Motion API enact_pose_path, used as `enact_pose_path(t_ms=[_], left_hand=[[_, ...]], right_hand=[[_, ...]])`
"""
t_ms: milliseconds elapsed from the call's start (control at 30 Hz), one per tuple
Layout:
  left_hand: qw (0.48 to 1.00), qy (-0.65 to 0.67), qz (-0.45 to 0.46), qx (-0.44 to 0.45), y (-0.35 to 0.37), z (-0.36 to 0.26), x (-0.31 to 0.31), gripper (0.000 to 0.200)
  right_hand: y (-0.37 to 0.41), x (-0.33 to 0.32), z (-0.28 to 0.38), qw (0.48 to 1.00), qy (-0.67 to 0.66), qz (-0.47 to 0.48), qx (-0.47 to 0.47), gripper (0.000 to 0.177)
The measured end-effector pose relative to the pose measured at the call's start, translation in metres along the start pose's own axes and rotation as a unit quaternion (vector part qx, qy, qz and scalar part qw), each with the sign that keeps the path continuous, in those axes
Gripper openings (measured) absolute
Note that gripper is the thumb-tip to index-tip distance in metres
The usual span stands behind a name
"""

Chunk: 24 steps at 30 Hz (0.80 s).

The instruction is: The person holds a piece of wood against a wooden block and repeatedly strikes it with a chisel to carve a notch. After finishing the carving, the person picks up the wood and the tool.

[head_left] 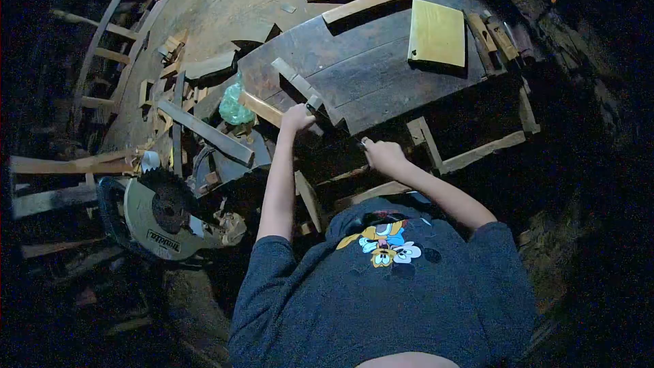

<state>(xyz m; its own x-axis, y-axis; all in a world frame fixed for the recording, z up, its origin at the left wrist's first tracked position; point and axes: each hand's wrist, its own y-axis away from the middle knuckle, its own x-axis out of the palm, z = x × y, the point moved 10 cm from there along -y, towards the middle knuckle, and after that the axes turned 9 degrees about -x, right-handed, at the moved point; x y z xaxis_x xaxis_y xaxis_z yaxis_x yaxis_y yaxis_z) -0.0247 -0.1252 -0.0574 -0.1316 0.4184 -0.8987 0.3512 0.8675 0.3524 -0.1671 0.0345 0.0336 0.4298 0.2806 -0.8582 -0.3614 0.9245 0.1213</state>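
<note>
At the near left edge of the dark wooden workbench (381,75), my left hand (298,118) is closed. A small dark and pale piece (313,103) shows at its fingers, too small to name. A light wooden strip (260,107) runs up to that hand from the left, and a narrow pale batten (294,80) lies just beyond it on the bench. My right hand (386,157) is curled closed in front of the bench's near edge. A small shiny bit shows at its thumb; what it grips is hidden.
A circular saw (160,218) with an exposed toothed blade stands at the lower left. Near it are a grey plank (204,133), a green plastic bag (236,105) and wood scraps. The bench carries a yellow board (437,33), a long wood strip (368,5) and wooden hand planes (501,37).
</note>
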Motion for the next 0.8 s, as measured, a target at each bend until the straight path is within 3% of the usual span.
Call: enact_pose_path(t_ms=[167, 233, 300, 333, 367, 433, 467, 500, 567, 700, 800], left_hand=[[0.998, -0.026, 0.049, -0.031, 0.009, -0.006, -0.003, 0.04], [0.998, -0.015, 0.056, -0.031, 0.004, 0.003, 0.0, 0.04], [0.989, -0.02, 0.088, 0.113, -0.002, -0.005, 0.02, 0.038], [0.994, 0.049, 0.035, 0.096, 0.005, -0.009, 0.002, 0.024], [0.993, 0.052, 0.035, 0.097, -0.001, -0.005, 0.004, 0.024], [0.988, -0.009, 0.114, 0.102, -0.018, 0.015, 0.037, 0.039], [0.98, -0.022, 0.111, 0.162, -0.009, -0.001, 0.027, 0.039], [0.981, -0.019, 0.109, 0.159, -0.004, -0.004, 0.022, 0.039], [0.994, 0.106, 0.0, 0.013, -0.001, 0.014, -0.006, 0.039], [0.995, 0.029, -0.092, -0.032, 0.024, -0.005, -0.04, 0.042], [0.973, -0.038, -0.223, -0.048, 0.048, -0.023, -0.065, 0.04]], right_hand=[[-0.088, 0.029, 0.013, 1.0, -0.022, -0.008, 0.014, 0.013], [-0.106, 0.022, 0.019, 0.998, -0.016, -0.056, 0.018, 0.014], [-0.097, 0.021, 0.017, 0.998, -0.029, -0.056, 0.014, 0.014], [-0.086, 0.021, 0.018, 0.998, -0.042, -0.052, 0.008, 0.015], [-0.069, 0.019, 0.016, 0.998, -0.035, -0.051, 0.007, 0.015], [-0.025, 0.011, 0.008, 0.998, -0.026, -0.049, 0.002, 0.016], [-0.004, 0.009, 0.003, 0.998, -0.026, -0.049, -0.002, 0.017], [0.012, 0.01, -0.006, 0.999, -0.03, -0.023, 0.007, 0.017], [0.042, 0.003, -0.02, 1.0, -0.014, -0.001, 0.023, 0.021], [0.06, -0.008, -0.039, 0.998, -0.033, -0.023, 0.05, 0.026], [0.051, -0.019, -0.03, 0.996, -0.036, -0.057, 0.051, 0.027]])
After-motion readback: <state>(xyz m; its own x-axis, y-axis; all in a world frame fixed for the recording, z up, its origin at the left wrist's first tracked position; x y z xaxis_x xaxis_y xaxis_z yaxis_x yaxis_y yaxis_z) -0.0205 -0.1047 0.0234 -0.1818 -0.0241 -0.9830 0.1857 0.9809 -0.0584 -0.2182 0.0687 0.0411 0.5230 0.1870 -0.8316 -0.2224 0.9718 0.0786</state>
